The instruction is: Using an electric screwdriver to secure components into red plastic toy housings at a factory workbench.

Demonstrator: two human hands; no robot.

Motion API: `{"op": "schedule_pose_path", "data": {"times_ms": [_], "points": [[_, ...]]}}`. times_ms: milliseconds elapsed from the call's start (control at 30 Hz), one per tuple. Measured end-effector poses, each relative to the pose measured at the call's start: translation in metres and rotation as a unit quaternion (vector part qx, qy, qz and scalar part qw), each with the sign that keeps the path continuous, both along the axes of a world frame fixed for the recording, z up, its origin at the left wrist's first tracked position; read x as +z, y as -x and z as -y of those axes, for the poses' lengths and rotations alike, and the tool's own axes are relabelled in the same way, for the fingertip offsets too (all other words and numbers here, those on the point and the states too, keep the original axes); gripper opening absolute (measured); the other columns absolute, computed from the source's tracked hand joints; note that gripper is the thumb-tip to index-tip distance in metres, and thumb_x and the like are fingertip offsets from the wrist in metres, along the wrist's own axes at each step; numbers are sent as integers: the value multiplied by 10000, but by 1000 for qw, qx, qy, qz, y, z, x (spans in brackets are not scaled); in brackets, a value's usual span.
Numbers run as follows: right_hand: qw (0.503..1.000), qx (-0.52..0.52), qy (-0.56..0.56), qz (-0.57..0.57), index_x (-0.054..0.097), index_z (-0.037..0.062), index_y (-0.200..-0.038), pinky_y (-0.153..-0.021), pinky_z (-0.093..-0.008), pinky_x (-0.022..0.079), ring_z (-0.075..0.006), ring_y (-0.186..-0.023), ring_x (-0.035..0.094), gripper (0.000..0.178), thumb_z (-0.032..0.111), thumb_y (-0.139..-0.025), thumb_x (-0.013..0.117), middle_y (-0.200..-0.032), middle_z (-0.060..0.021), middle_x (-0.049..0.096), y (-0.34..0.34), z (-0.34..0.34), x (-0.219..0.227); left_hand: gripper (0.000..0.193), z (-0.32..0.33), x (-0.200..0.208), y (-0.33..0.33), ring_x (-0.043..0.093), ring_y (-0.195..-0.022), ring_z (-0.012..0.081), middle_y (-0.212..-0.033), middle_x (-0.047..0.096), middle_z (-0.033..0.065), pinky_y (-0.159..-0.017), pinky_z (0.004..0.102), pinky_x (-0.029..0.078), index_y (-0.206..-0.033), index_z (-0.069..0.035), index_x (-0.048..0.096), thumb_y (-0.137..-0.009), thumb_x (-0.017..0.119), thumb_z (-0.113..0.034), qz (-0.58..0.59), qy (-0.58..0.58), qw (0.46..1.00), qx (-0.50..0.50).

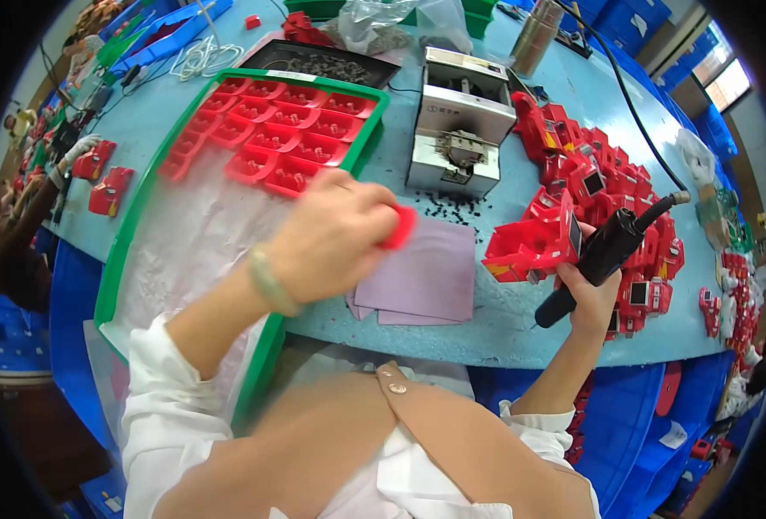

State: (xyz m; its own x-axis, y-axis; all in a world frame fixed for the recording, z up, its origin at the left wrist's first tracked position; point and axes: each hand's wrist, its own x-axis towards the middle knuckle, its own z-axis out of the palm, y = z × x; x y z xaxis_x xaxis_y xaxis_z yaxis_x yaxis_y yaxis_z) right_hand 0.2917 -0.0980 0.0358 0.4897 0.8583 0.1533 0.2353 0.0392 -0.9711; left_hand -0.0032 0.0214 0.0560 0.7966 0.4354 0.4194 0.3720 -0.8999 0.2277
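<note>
My left hand [327, 233], blurred by motion, is closed on a small red plastic part [402, 228] above the lilac cloth [431, 268]. In my right hand [598, 301] are a black corded tool shaped like an electric screwdriver [612, 246] and a red plastic housing [526, 246]. The housing's hollow side faces up, and it has yellow marks and a dark square window. Left of my hands lies a green-rimmed tray [116, 264], where rows of red plastic parts [292, 147] fill the far end over a whitish sheet.
A metal-faced machine [461, 130] stands behind the cloth, with small black bits [448, 208] in front. Many red housings [604, 164] are heaped at right. A black tray of dark pieces [327, 67] lies at the back. The cord [630, 95] arches over the heap. A co-worker's gloved hand [80, 149] is far left.
</note>
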Motion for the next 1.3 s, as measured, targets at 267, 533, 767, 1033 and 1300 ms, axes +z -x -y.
{"op": "schedule_pose_path", "data": {"times_ms": [267, 533, 767, 1033, 1300], "points": [[993, 50, -63, -86, 484, -64, -1160, -474, -220, 434, -121, -573, 556, 618, 85, -609, 723, -799, -65, 595, -15, 1, -10, 327, 3, -61, -79, 612, -795, 275, -878, 601, 120, -851, 382, 416, -825, -46, 546, -651, 724, -258, -184, 47, 981, -41], [968, 128, -127, -177, 460, -65, -1173, -477, -220, 438, -119, -573, 559, 653, 101, -611, 747, -858, -85, 596, -7, -16, -14, 716, -5, -28, -55, 602, -934, 291, -1034, 597, 144, -866, 369, 451, -1154, -11, 473, -572, 821, -241, 30, 226, 974, -15], [963, 206, -93, -149, 444, -56, -1185, -488, -221, 449, -143, -614, 593, 615, 57, -642, 711, -890, -116, 601, 30, -39, -2, 689, -7, -26, -38, 567, -1044, 197, -1120, 585, 113, -887, 317, 444, -1195, -29, 481, -590, 800, -101, 171, 427, 888, -15], [970, 118, -161, -140, 464, -41, -1134, -533, -271, 511, -245, -753, 648, 406, -12, -739, 553, -919, -191, 604, 3, -26, -9, 507, -1, -32, -27, 590, -871, 291, -979, 567, 128, -735, 356, 491, -1054, -34, 523, -597, 727, -111, 55, 198, 978, 15], [963, 122, -190, -144, 449, -21, -1138, -704, -358, 571, -301, -812, 652, 394, 33, -758, 539, -852, -169, 594, 7, -32, -8, 514, 0, -47, -33, 575, -818, 309, -945, 538, 128, -691, 355, 493, -1029, -39, 517, -562, 724, -88, -2, 200, 979, 36]]}}
